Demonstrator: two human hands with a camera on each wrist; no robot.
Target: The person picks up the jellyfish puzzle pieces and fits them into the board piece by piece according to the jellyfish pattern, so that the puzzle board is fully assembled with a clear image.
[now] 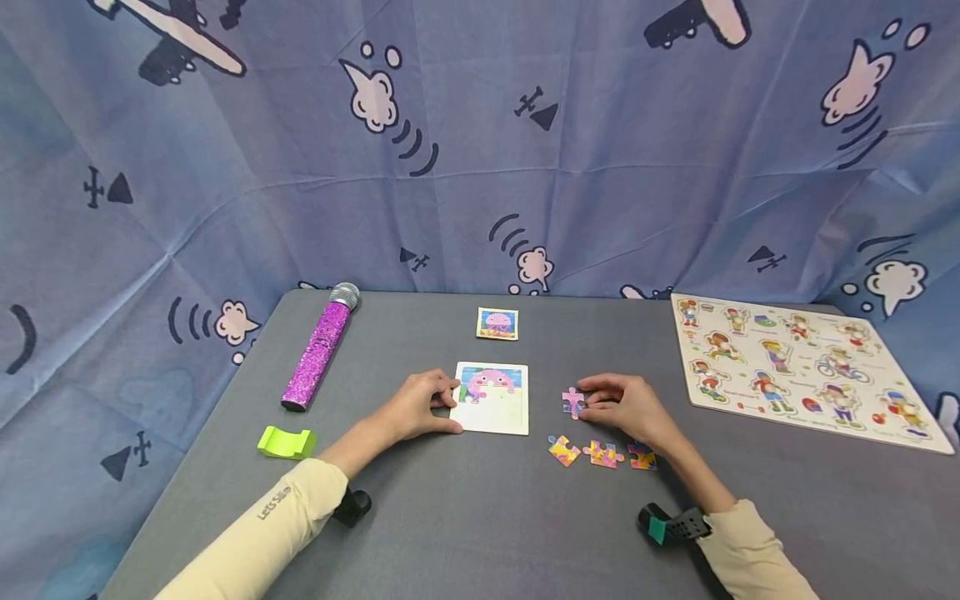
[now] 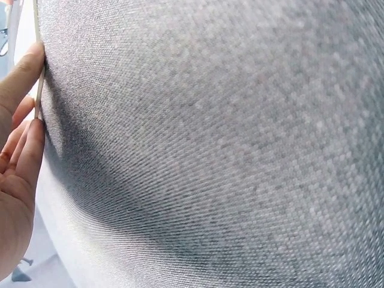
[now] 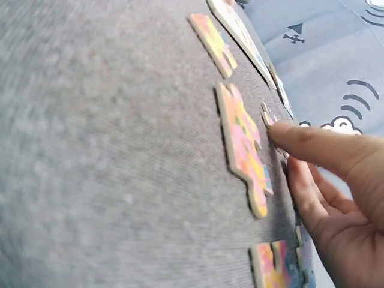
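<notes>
A square puzzle board lies on the table, its upper part filled with a pink octopus picture and its lower part bare. My left hand rests against the board's left edge, the thumb near its lower corner; the left wrist view shows thumb and fingertips touching that thin edge. To the right of the board, my right hand pinches a pink-purple puzzle piece low over the table. Nearer me lie loose puzzle pieces: one yellow-pink, one pink-yellow and one darker, partly behind the right hand.
A small octopus picture card lies beyond the board. On the left are a glittery purple microphone and a lime-green stand. A large board with sports figures covers the right back. A blue patterned curtain hangs behind the table.
</notes>
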